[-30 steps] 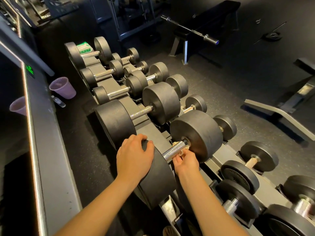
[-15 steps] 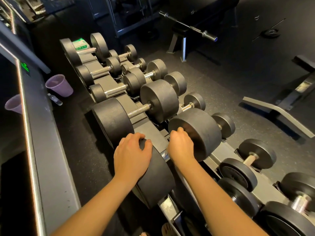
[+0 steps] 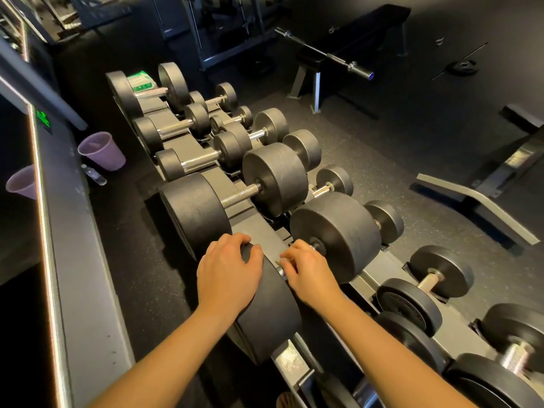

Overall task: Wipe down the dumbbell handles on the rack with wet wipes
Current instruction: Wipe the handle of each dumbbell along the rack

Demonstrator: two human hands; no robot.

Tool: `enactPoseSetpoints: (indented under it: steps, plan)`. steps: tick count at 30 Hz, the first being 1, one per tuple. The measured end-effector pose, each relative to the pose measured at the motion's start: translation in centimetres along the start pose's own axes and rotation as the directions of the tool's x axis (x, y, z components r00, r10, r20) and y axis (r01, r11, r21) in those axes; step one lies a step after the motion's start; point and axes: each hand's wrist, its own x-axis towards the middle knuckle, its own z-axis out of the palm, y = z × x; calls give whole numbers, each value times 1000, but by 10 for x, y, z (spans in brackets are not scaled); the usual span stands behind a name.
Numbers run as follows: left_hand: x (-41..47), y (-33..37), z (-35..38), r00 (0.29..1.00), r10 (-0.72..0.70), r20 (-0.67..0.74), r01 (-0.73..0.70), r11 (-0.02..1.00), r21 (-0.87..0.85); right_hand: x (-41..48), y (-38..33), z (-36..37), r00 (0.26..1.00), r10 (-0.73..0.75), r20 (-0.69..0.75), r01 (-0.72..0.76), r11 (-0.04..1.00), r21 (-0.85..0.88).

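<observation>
A big black dumbbell lies on the rack (image 3: pixel 259 231), its near head (image 3: pixel 270 313) toward me and its far head (image 3: pixel 338 231) to the right. My left hand (image 3: pixel 226 272) lies on top of the near head with fingers and thumb curled over its rim. My right hand (image 3: pixel 306 272) is wrapped over the knurled steel handle (image 3: pixel 281 270), covering nearly all of it. Any wipe under the palm is hidden. A green and white pack of wet wipes (image 3: pixel 141 81) rests on the farthest dumbbell.
More dumbbells fill the rack beyond, the nearest with a bare handle (image 3: pixel 240 195), and smaller ones sit on the lower tier at right (image 3: pixel 432 278). A purple bin (image 3: pixel 103 151) and a bottle (image 3: pixel 94 175) stand on the floor at left. A bench with a barbell (image 3: pixel 338 58) stands behind.
My right hand went from under the handle, where a pale wipe showed, up over its top, and now sits lower along the handle. My left hand stayed on the near head.
</observation>
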Motion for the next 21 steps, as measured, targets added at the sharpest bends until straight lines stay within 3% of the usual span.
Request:
enactPoseSetpoints:
  steps: [3,6,10,14,17,21]
  plan:
    - [1,-1,0,1000,1,6,-1,1000,-5,20,0,-11,985,142,98,-114,961,-252]
    - [0,-1,-1,1000,5,6,-5,1000,-7,35,-8,-21,966,214,142,-159,933,-323]
    - [0,0,-1,1000,0,2,0,1000,-13,24,-7,-17,985,121,121,-85,958,-274]
    - [0,-1,0,1000,0,0,0,1000,-2,-21,-8,-4,997,-61,-40,64,994,88]
    - [0,-1,0,1000,1,1,-1,1000,-3,-24,4,5,974,-161,-157,157,987,-38]
    - [1,-2,0,1000,9,7,-9,1000,-21,12,27,-6,991,65,-113,-91,966,-243]
